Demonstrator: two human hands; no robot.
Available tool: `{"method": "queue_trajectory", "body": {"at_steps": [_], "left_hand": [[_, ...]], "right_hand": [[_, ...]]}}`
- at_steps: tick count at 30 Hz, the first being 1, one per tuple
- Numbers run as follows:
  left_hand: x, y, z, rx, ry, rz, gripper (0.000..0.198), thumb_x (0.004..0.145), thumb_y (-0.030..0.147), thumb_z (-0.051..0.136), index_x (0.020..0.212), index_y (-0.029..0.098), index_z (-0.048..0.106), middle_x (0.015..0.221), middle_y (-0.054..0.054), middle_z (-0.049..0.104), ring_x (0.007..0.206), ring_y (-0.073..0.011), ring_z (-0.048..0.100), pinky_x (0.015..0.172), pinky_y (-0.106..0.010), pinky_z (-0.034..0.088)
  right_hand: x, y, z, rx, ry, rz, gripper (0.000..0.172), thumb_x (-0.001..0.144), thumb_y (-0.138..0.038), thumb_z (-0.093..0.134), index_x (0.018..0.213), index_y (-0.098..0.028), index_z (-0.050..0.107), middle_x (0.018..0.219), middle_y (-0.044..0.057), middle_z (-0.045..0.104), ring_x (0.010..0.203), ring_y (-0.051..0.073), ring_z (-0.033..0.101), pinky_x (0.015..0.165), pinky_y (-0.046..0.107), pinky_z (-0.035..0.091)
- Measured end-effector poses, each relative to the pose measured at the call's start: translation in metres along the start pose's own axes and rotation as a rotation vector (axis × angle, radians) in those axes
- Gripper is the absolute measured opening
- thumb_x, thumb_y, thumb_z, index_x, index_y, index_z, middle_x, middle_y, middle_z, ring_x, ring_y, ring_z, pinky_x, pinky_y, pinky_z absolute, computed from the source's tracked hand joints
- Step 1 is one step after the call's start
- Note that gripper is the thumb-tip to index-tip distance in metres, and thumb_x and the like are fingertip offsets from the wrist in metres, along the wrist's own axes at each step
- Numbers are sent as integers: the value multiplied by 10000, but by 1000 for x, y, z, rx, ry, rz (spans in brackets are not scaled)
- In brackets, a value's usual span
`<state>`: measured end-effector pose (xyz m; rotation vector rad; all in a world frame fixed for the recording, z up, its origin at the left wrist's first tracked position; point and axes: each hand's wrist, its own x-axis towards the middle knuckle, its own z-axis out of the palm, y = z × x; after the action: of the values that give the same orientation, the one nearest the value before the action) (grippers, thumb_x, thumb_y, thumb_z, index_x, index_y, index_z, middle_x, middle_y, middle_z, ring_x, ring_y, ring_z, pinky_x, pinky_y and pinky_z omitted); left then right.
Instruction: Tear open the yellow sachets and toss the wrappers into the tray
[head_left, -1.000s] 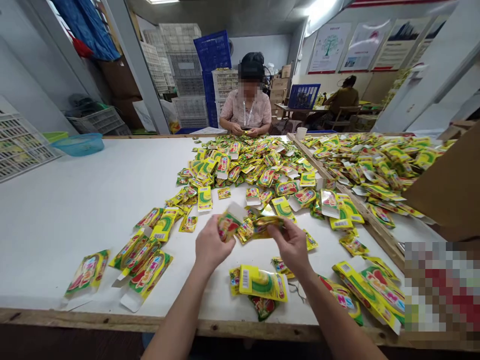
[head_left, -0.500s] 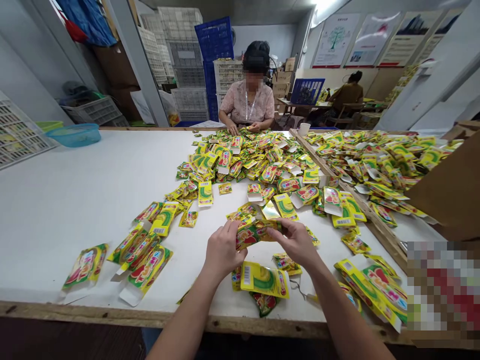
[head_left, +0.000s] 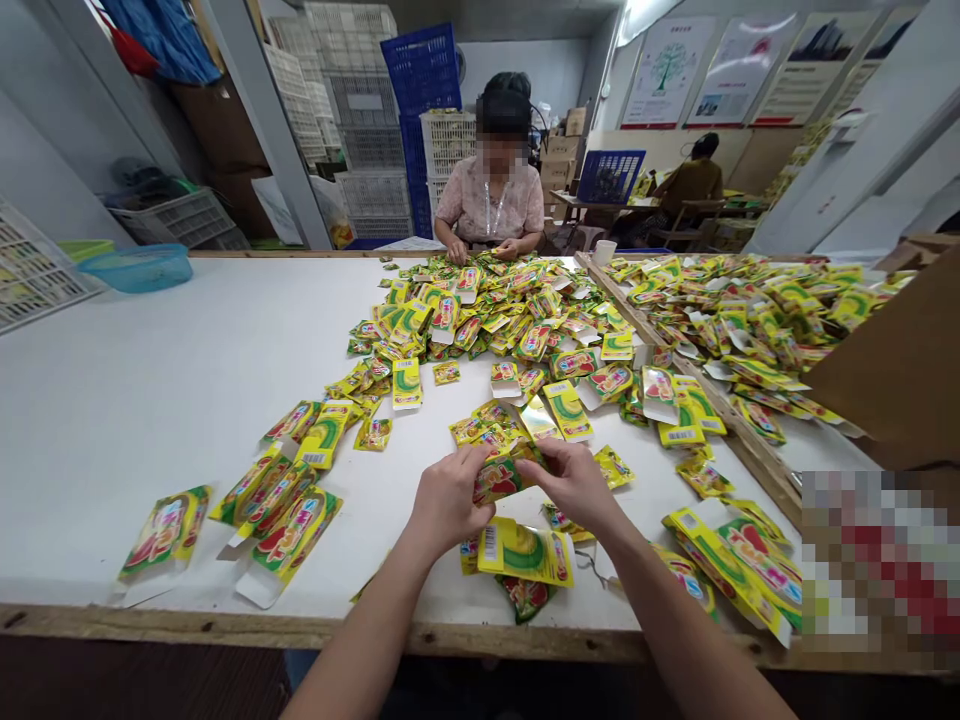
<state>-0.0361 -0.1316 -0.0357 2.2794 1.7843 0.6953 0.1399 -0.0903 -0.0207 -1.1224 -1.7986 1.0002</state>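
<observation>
My left hand (head_left: 450, 500) is closed around one end of a small yellow-green carton (head_left: 496, 483) with a red fruit picture. At the carton's other end, my right hand (head_left: 581, 488) pinches a small foil packet, mostly hidden by the fingers and the carton. How far the packet sits inside, I cannot tell. Just below the hands lies a yellow carton (head_left: 526, 553), with a dark green packet (head_left: 525, 597) partly under it. Several loose packets (head_left: 491, 425) lie just beyond my fingers.
A big heap of cartons and packets (head_left: 480, 310) covers the table's far middle. A wooden strip (head_left: 645, 330) divides it from another pile (head_left: 750, 300). Several cartons (head_left: 296, 535) lie at left, near a blue basin (head_left: 139, 268). A person (head_left: 491, 195) sits opposite, hands at the heap.
My right hand has moved closer to my left hand, and less of the packet shows at the carton's end. The view has shifted slightly.
</observation>
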Motion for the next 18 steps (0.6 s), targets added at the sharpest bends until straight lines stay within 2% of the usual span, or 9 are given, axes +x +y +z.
{"method": "queue_trajectory", "body": {"at_steps": [2,4,5,7,9,11,14,16,18], "left_hand": [[0,0,2,-57,34,-1,567,575,177,579,1138,198,516,1032,-56,647,927,-234,624,777,-331,516],[0,2,3,-125,89,-18,567,579,197,590,1141,195,512,1066,-60,643,937,-227,626,790,-329,521],[0,3,4,-148,111,-29,566,583,207,595,1143,195,510,1073,-61,641,935,-226,628,792,-332,524],[0,4,5,-171,127,-37,567,584,216,602,1143,192,509,1075,-64,640,937,-227,629,798,-339,527],[-1,5,5,-186,120,-28,566,580,219,609,1137,187,510,1067,-66,641,941,-231,627,804,-344,527],[-1,4,4,-205,115,-23,558,585,226,613,1132,185,509,1061,-67,640,939,-229,627,808,-345,526],[-1,2,5,-214,130,-40,556,600,226,604,1145,193,500,1069,-66,637,948,-224,621,818,-343,521],[-1,1,5,-197,118,-42,563,608,213,593,1162,189,495,1099,-75,628,978,-233,611,829,-353,514],[-1,1,5,-182,72,-24,552,622,199,581,1168,188,499,1107,-84,624,984,-241,607,827,-366,509]], "right_hand": [[0,0,3,23,79,-24,200,696,-368,676,734,-172,665,587,-13,574,546,108,467,522,235,404],[-1,0,7,137,251,-18,295,662,-363,715,894,-188,667,664,-1,618,592,126,522,566,256,447],[-2,1,9,178,340,-20,327,647,-367,730,915,-192,664,694,8,633,615,137,544,592,274,464],[-3,1,13,155,470,-52,260,635,-382,741,807,-197,682,695,25,645,685,172,577,662,319,481],[-5,2,15,49,498,-95,199,651,-405,728,685,-212,691,685,43,658,816,223,598,773,380,466],[-7,2,16,-35,441,-123,212,687,-443,691,662,-233,707,716,59,678,950,267,590,883,451,409],[-10,2,18,-93,217,-130,277,799,-475,557,720,-269,725,850,58,708,1046,283,571,990,546,279],[-11,0,19,-112,19,-108,271,821,-453,532,738,-277,721,839,28,715,991,265,598,1017,563,236],[-12,-1,21,-101,-124,-70,217,786,-417,587,712,-253,710,744,4,707,828,224,628,985,518,317]]}}
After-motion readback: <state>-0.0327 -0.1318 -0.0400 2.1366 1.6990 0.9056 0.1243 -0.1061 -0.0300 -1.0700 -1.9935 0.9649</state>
